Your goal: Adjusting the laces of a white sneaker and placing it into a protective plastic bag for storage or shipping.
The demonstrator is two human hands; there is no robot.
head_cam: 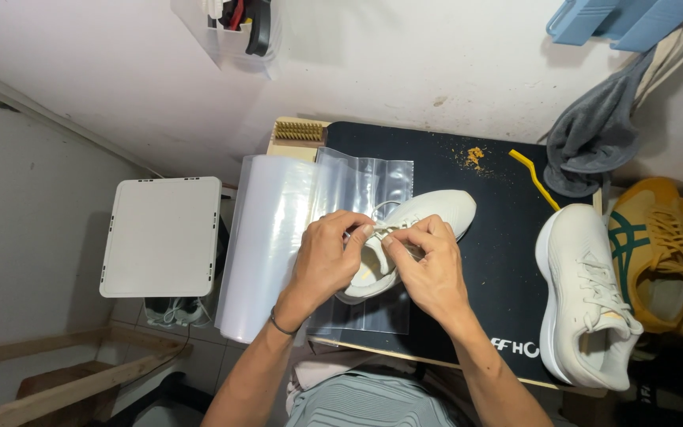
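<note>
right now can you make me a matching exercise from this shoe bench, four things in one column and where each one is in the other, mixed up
Things:
1. white shoe between both hands
2. second white shoe
3. yellow brush
4. grey towel

Places:
A. hanging at the wall, upper right
B. on the clear plastic bag, mat centre
C. on the black mat, near its far edge
D. at the mat's right edge, sole turned left

Pairs: 1-B, 2-D, 3-C, 4-A
</note>
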